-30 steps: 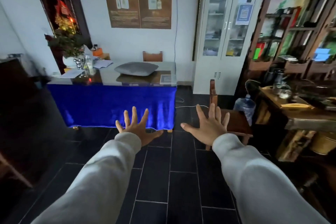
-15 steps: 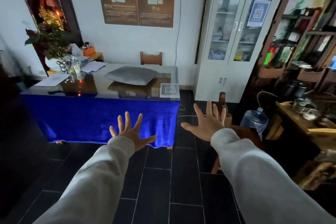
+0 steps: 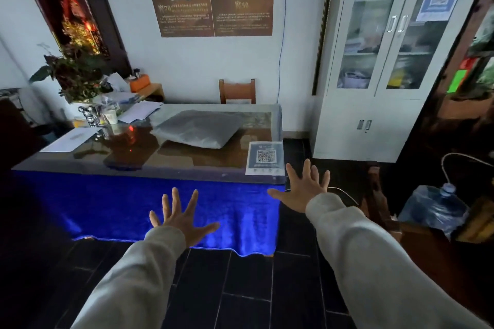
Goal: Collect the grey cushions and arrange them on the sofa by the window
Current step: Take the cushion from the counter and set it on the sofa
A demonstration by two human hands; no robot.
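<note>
Indoors, a person's left hand (image 3: pixel 181 218) and right hand (image 3: pixel 303 189), fingers splayed wide and holding nothing, reach toward a plump grey fabric cushion (image 3: pixel 199 128) lying on a glass-topped table (image 3: pixel 165 161) draped in blue cloth.

A: Where did we find the cushion (image 3: pixel 197 128)?
B: On the table (image 3: pixel 171 160), near its middle, with a card (image 3: pixel 265 158) at the near right corner.
A: And around it?
B: We noted a plant (image 3: pixel 74 75) and papers (image 3: pixel 72 139) at the table's left end, a chair (image 3: pixel 236 91) behind, a cabinet (image 3: pixel 385 61) to the right.
</note>
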